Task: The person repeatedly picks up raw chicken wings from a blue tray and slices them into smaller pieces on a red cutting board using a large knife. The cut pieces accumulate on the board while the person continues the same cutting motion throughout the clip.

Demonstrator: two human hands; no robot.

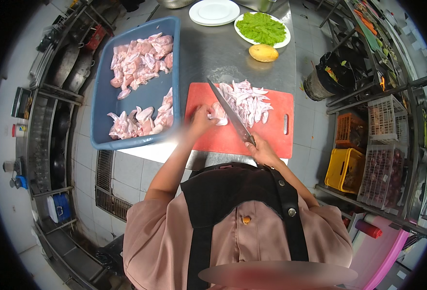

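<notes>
My left hand (pixel 201 117) grips a raw chicken wing (pixel 219 114) on the left part of a red cutting board (pixel 271 141). In my right hand (pixel 262 149) is the handle of a large kitchen knife (pixel 229 110). Its long blade slants up and left, passing over the board just right of the wing; whether it touches the meat I cannot tell. Beyond the blade lies a heap of cut wing pieces (pixel 248 101). A blue plastic tub (pixel 126 105) to the left holds raw chicken pieces (pixel 140 59) in two groups, far and near.
Farther up the steel table (pixel 209 47) are stacked white plates (pixel 214 12), a plate of lettuce (pixel 262 29) and a yellow oval fruit or vegetable (pixel 263 53). On the right stand a black-lined bin (pixel 318 81) and a rack with a yellow crate (pixel 344 170). Shelves with woks (pixel 64 67) line the left.
</notes>
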